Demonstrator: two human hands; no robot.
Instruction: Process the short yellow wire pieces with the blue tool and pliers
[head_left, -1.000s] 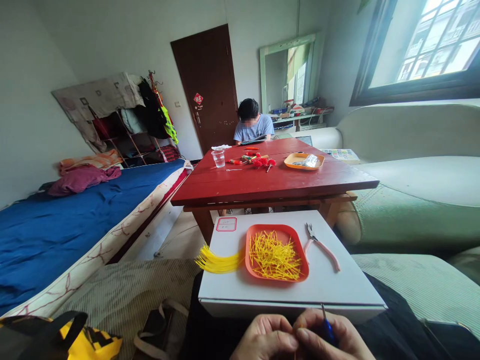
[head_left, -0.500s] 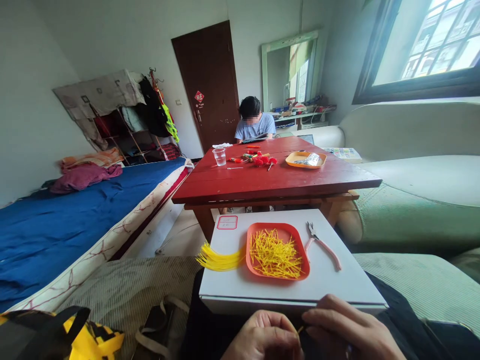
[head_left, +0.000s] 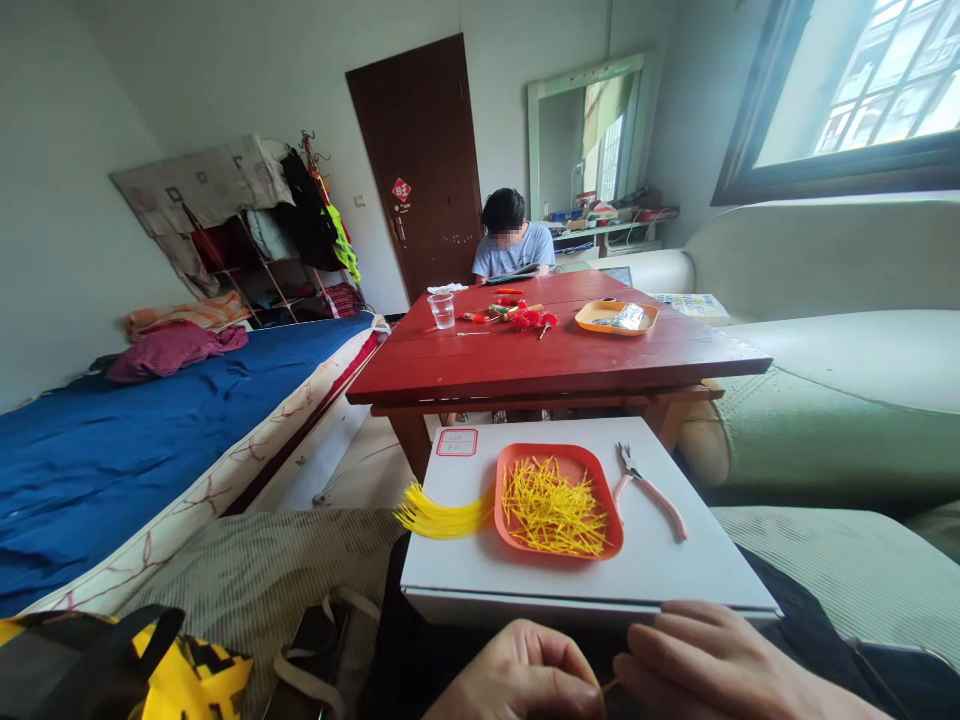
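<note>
Low at the front edge of the box, my left hand (head_left: 525, 672) is closed in a pinch on a short, thin yellow strand (head_left: 611, 686). My right hand (head_left: 716, 660) is closed at the strand's other end, its fingertips mostly hidden. Beyond them lies a white box (head_left: 697, 575). On it an orange-red tray (head_left: 616, 535) holds a heap of short yellow strands (head_left: 555, 508). A bundle of longer yellow strands (head_left: 442, 514) lies left of the tray. To the tray's right rest pliers (head_left: 664, 506) with pink handles.
A red table (head_left: 450, 375) behind the box bears a clear plastic cup (head_left: 442, 312), red fluffy items (head_left: 525, 318) and a yellow tray (head_left: 654, 322). A person (head_left: 514, 245) sits at its far side. Left is a bed (head_left: 165, 430); right, a pale sofa (head_left: 862, 370).
My hands have drawn slightly apart, the right one moving a little to the right, and a bit of strand shows between them. The view has shifted slightly.
</note>
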